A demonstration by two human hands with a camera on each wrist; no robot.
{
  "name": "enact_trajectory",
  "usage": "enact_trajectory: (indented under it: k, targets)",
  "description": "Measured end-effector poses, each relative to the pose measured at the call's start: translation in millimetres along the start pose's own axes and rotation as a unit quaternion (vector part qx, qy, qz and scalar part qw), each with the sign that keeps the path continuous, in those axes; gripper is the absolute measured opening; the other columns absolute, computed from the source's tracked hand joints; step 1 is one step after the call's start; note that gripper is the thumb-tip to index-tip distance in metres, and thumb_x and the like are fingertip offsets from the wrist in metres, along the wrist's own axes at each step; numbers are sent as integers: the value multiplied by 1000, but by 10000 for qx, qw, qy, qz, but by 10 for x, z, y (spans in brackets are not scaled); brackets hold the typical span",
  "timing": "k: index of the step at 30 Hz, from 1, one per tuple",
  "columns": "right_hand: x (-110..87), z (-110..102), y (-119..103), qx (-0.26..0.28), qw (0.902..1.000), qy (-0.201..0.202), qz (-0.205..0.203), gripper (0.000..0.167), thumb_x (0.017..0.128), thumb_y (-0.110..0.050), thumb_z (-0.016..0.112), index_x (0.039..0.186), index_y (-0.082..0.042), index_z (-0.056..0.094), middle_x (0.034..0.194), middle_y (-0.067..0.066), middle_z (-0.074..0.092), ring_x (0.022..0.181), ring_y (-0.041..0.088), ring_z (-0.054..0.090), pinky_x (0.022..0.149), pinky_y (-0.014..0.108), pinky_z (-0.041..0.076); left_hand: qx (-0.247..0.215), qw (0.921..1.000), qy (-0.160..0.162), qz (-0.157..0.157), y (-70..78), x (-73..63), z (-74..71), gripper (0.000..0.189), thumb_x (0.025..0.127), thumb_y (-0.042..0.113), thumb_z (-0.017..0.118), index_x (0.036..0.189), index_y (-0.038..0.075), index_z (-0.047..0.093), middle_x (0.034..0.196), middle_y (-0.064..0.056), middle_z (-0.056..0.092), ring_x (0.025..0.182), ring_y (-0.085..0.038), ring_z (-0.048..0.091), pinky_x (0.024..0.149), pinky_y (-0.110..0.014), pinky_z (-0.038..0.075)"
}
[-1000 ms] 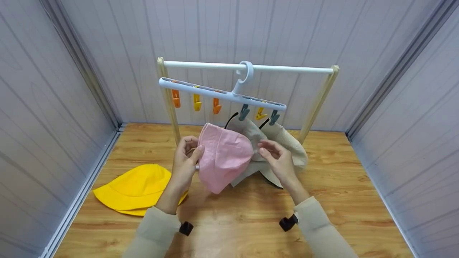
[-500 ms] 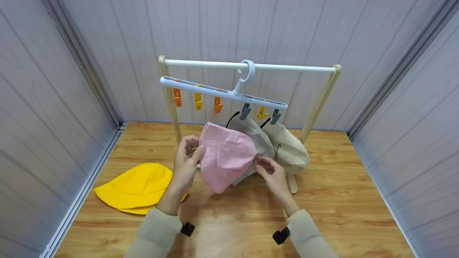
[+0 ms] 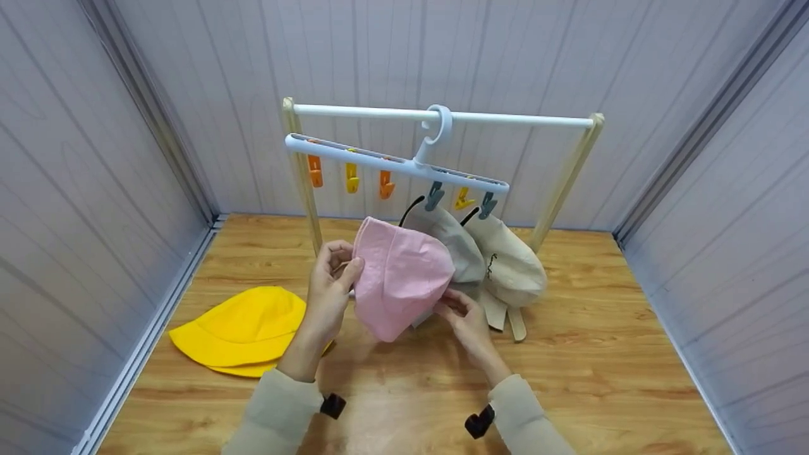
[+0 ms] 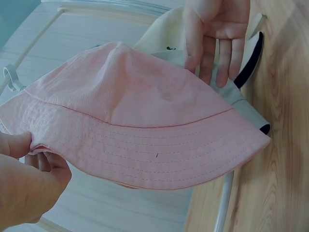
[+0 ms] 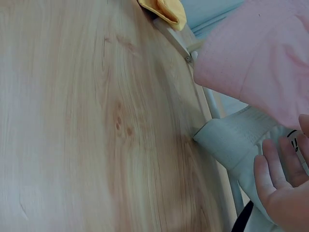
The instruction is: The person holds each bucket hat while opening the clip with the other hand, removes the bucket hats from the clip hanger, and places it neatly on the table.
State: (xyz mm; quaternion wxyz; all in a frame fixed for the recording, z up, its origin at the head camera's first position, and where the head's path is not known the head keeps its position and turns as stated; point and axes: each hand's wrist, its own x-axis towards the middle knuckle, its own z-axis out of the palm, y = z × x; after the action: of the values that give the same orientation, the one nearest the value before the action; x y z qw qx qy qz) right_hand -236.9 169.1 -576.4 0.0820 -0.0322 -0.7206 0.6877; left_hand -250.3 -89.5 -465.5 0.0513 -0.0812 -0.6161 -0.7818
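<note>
My left hand (image 3: 330, 284) pinches the brim edge of a pink bucket hat (image 3: 404, 272), thumb on the near side. The hat is held up sideways, its crown toward the right. My right hand (image 3: 466, 322) is at the lower right of the crown; in the left wrist view its fingers (image 4: 224, 58) are extended beside the hat, and whether they touch it I cannot tell. Behind the pink hat, a grey hat (image 3: 464, 246) and a cream hat (image 3: 512, 265) hang from dark grey-green clips (image 3: 434, 196) on a pale blue hanger (image 3: 379, 162).
A yellow bucket hat (image 3: 243, 328) lies on the wooden floor at the left. The hanger hooks over the white bar (image 3: 518, 120) of a wooden-legged rack. Orange clips (image 3: 315, 172) and yellow clips (image 3: 352, 180) hang from the hanger without hats. Panel walls stand on three sides.
My right hand has moved down and left, from in front of the grey and cream hats to the pink hat's lower crown. The left hand keeps its hold, nearly still.
</note>
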Motion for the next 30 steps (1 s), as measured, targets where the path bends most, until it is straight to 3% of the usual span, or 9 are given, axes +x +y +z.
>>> enact_trajectory:
  k: [5, 13, 23, 30]
  targets:
    - [-15, 63, 14, 79, 9998, -24, 165, 36, 97, -5, 76, 129, 9, 67, 123, 19, 73, 111, 20, 69, 92, 25, 57, -73, 10000, 10, 44, -7, -8, 9, 22, 105, 0, 62, 124, 7, 54, 117, -13, 60, 100, -26, 64, 77, -29, 58]
    - [-62, 118, 65, 444, 9985, -121, 284, 32, 99, -4, 72, 126, 11, 66, 117, 16, 73, 110, 27, 71, 98, 42, 59, -111, 9999, -15, -25, -10, -33, -3, 22, 106, 3, 63, 125, 10, 54, 120, -13, 60, 102, -27, 65, 76, -30, 58]
    - [-80, 130, 107, 636, 9970, 112, 420, 23, 97, -3, 74, 113, 11, 66, 100, 11, 73, 94, 21, 72, 93, 37, 60, -64, 9999, -19, -121, -49, -37, -46, 22, 107, 4, 61, 127, 11, 53, 124, -13, 60, 106, -28, 64, 78, -29, 57]
    - [-123, 105, 73, 494, 9969, 301, 528, 17, 96, -8, 75, 104, 5, 68, 91, 2, 71, 94, 19, 70, 88, 31, 58, -85, 9997, 80, -228, -91, -36, -87, 24, 107, 6, 61, 128, 12, 53, 123, -12, 59, 103, -25, 63, 74, -25, 53]
